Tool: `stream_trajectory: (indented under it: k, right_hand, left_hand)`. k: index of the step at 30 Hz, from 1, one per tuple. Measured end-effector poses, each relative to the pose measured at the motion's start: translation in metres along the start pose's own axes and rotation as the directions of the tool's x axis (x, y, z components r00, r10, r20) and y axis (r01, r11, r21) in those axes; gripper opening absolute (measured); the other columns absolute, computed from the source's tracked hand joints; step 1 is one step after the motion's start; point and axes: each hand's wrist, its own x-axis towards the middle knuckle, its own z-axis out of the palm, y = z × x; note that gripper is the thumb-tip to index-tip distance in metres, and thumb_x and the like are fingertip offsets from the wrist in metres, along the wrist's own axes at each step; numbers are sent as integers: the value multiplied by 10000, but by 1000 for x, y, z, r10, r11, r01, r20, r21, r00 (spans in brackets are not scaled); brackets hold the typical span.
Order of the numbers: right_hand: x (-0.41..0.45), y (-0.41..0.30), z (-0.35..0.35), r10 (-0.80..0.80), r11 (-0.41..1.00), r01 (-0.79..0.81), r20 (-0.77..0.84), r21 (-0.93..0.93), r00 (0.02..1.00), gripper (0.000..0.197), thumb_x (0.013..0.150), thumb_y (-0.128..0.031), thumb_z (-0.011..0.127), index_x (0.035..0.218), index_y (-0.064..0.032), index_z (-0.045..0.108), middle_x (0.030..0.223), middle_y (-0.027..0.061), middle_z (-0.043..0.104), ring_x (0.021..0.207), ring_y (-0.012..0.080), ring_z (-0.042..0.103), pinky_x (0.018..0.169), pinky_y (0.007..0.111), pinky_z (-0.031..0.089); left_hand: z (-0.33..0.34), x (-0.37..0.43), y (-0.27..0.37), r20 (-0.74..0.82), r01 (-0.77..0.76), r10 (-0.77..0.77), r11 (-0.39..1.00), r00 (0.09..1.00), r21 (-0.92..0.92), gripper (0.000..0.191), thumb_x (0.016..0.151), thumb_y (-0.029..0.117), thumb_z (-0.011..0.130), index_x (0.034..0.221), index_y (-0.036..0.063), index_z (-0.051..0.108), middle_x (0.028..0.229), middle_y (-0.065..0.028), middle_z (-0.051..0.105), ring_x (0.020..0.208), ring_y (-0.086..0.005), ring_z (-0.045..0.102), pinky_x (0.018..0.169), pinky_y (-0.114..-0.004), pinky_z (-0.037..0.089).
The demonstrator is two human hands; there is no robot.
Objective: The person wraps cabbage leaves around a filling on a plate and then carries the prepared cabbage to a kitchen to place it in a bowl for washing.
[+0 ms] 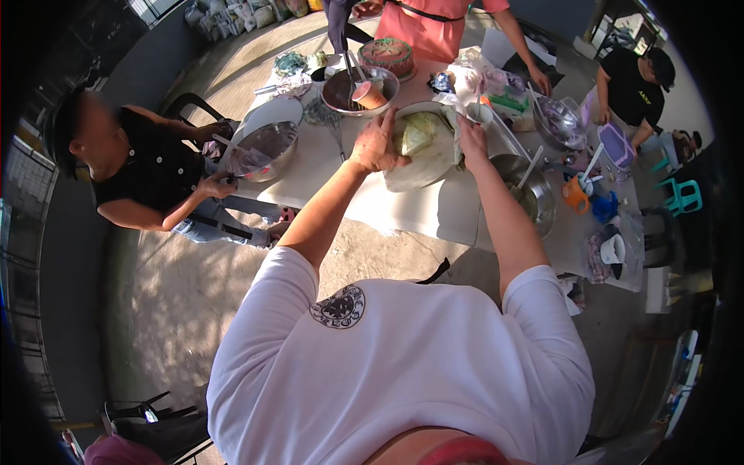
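Note:
Before me a pale round bowl is tilted above the white table, its open side partly towards me. A pale green lump, perhaps cream in a plastic bag, lies in it. My left hand grips the bowl's left side, thumb towards the front. At the right rim, my right hand is closed on a greyish-green cloth or plastic piece; whether it also holds the rim is hard to tell. Just right of that forearm stands a steel bowl with a spatula in it.
Behind are a mixing bowl holding a whisk and an orange cup, and a pink cake. A whisk lies leftward. People stand or sit around the table; one at left holds a bowl. An orange mug stands right.

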Motion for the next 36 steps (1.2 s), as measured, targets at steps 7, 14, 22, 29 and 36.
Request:
stream_trajectory:
  k: [7, 14, 22, 29, 36]
  right_hand:
    - [-41, -28, 30, -825, 195, 896, 427, -398, 370, 313, 784, -271, 519, 995, -50, 583, 980, 85, 571, 965, 256, 500, 808, 330, 401]
    - [9, 1, 35, -744, 558, 797, 286, -233, 604, 247, 793, -275, 494, 968, -120, 573, 1015, 103, 552, 906, 307, 522, 802, 357, 412]
    - [43, 45, 43, -243, 970, 238, 197, 51, 950, 460, 799, -382, 457, 1069, -16, 525, 982, 138, 573, 935, 226, 521, 787, 307, 394]
    - [21, 84, 74, 343, 765, -454, 308, 456, 888, 465, 781, -486, 487, 1072, -123, 485, 740, 41, 520, 527, 154, 502, 407, 300, 390]
    - [2, 101, 99, 373, 729, -474, 294, 494, 880, 391, 783, -451, 509, 955, -100, 488, 605, 24, 444, 368, 101, 389, 276, 240, 277]
  left_hand:
    - [4, 9, -24, 30, -24, 25, 999, 999, -39, 1074, 415, 318, 748, 1290, 59, 182, 1128, -232, 410, 1008, -379, 443, 855, -412, 389]
    - [1, 12, -19, 11, 55, -55, 994, 998, -93, 1074, 408, 333, 744, 1284, 53, 188, 1119, -230, 399, 1019, -378, 433, 868, -408, 382]
    - [8, -2, -62, -86, 52, -71, 978, 994, -201, 1112, 399, 410, 738, 1269, 10, 173, 1053, -218, 407, 983, -345, 419, 857, -393, 372]
    - [8, -21, -84, -191, 79, -155, 932, 969, -355, 1006, 413, 390, 759, 1205, 25, 258, 1056, -220, 406, 999, -351, 398, 864, -405, 358]
    - [17, -30, -93, -161, 153, -342, 728, 926, -668, 847, 496, 259, 762, 1144, -20, 294, 1047, -205, 434, 963, -266, 460, 820, -355, 407]
